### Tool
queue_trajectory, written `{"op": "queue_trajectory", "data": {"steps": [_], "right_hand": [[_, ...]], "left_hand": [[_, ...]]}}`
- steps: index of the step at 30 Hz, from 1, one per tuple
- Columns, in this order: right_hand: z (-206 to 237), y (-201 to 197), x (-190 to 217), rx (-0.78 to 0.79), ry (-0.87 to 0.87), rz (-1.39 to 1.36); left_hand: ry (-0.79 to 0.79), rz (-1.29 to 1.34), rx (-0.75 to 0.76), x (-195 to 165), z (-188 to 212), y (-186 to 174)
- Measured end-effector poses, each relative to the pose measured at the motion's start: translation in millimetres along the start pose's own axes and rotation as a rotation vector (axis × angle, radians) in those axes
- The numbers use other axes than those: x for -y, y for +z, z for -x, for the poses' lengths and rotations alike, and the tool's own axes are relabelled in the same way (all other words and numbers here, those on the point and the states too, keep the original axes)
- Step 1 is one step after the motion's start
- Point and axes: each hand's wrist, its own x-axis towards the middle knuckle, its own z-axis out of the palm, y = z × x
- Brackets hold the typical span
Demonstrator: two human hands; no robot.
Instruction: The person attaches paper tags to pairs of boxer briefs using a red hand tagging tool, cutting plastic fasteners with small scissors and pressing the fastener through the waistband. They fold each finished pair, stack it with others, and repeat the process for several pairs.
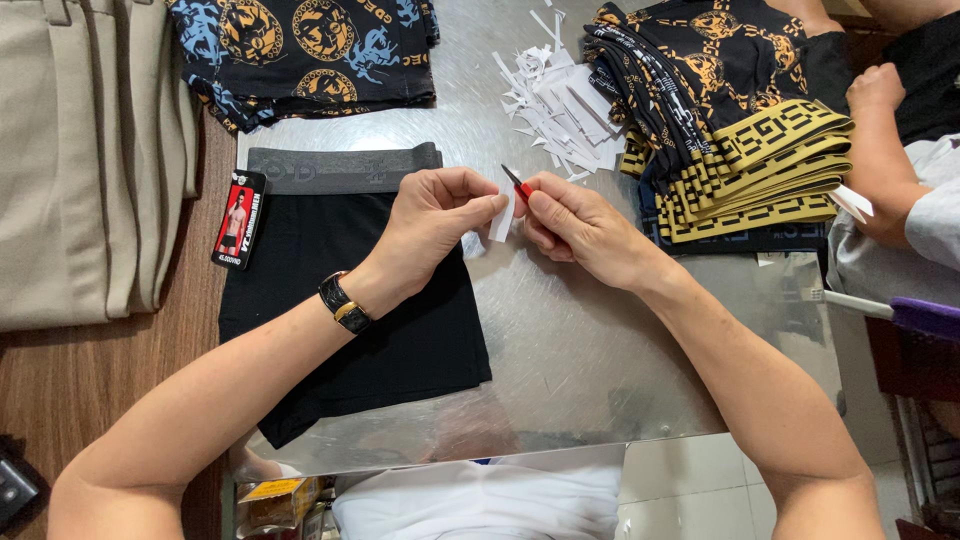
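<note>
While both forearms reach in from the near edge over the shiny metal table, the left hand, with a dark wristwatch on its wrist, pinches a small white paper strip between thumb and fingertips, fingers closed on its upper end. Just to the right, the right hand is closed on a small red-handled tool, whose dark tip points up and to the left, close to the top of the strip; whether it is a cutter or small scissors cannot be told. The two hands nearly meet above the table, at the right edge of a pair of black boxer briefs lying flat with a grey waistband on the far side and a red and black hang tag at its left corner. To the left, beige fabric lies folded on a wooden surface. Farther off, a heap of white paper scraps sits in the middle, with a stack of black and gold patterned briefs to its right and a black, blue and gold patterned garment at the far left. At the right edge, another person's arm rests beside the stack, and a purple-handled tool lies nearer.
</note>
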Motion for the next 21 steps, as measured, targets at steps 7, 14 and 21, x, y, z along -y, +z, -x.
{"op": "queue_trajectory", "data": {"steps": [7, 14, 21], "right_hand": [[-6, -4, 3, -0.011, 0.103, -0.297], [-2, -11, -6, -0.326, -0.125, -0.172], [4, 2, -1, -0.360, -0.050, -0.187]], "left_hand": [[0.136, 0.078, -0.211, 1, 3, 4], [0.068, 0.110, -0.005, -5, 7, 7], [0.063, 0.050, 0.044, -7, 9, 13]]}}
